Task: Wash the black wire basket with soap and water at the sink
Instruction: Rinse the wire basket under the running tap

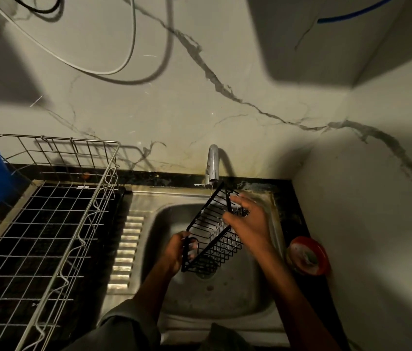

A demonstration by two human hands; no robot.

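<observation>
Left hand (174, 252) gripping black wire basket (212, 231), blurred right hand (246, 220) seemingly grasping it, drain half hidden

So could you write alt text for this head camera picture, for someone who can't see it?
Two bare hands hold a black wire basket tilted over a stainless steel sink, under a curved chrome tap: the left hand grips its near end, the right hand its far side. A silver wire dish rack stands to the left.
</observation>
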